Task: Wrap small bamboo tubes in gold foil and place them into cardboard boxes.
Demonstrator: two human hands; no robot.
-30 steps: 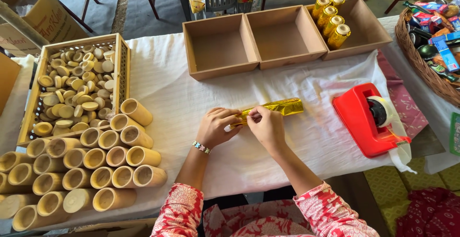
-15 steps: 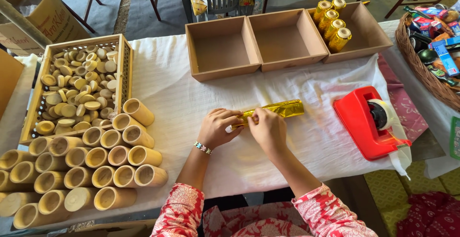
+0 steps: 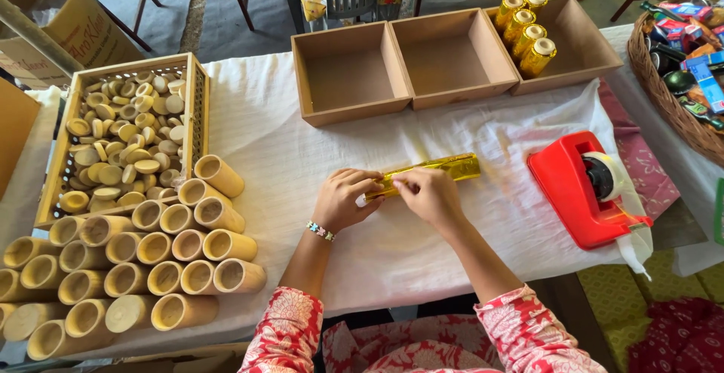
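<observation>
A tube wrapped in gold foil (image 3: 445, 168) lies across the white tablecloth (image 3: 467, 245) in the middle. My left hand (image 3: 345, 197) pinches its near-left end, and my right hand (image 3: 430, 194) grips the foil just beside it. The tube's right end sticks out free past my right hand. A small white bit shows at the tube's left tip between my fingers. A beaded bracelet sits on my left wrist.
Stacked bare bamboo tubes (image 3: 143, 267) lie at the left. Behind them is a wooden crate (image 3: 194, 86) of round lids. Three open brown boxes (image 3: 347, 71) stand at the back, the right one holding several gold-wrapped tubes (image 3: 524, 30). A red tape dispenser (image 3: 584, 188) sits right; a basket (image 3: 664, 79) far right.
Both hands stay on the gold tube's left end. Only the fingers have shifted slightly along the foil. The tube lies in the same place.
</observation>
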